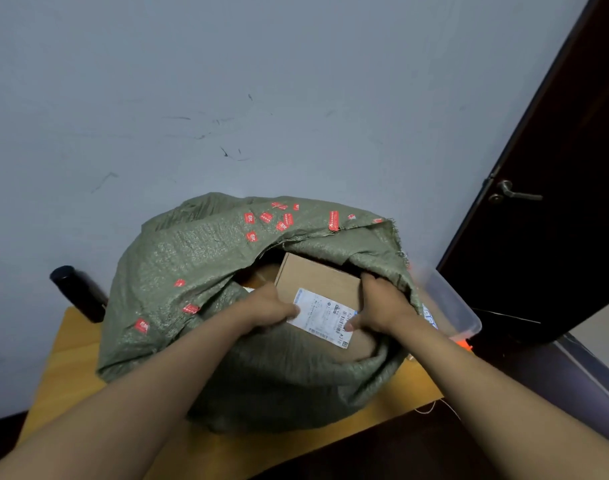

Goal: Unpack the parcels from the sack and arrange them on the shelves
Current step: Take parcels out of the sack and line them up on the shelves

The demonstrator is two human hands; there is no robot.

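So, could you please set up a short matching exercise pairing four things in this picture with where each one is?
Things:
1. cardboard box
2. green sack
3. clear plastic tub
4. black bottle

Places:
A. on the wooden table
B. right of the sack, by the door
C. in the sack's mouth, held between both hands
D. left of the sack, by the wall

Pairs: 1-C, 2-A, 3-B, 4-D

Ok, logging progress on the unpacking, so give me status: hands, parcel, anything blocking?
Left hand and right hand both grip the cardboard box. Box partly inside the green sack. Sack's edge drapes round the box and the right hand.
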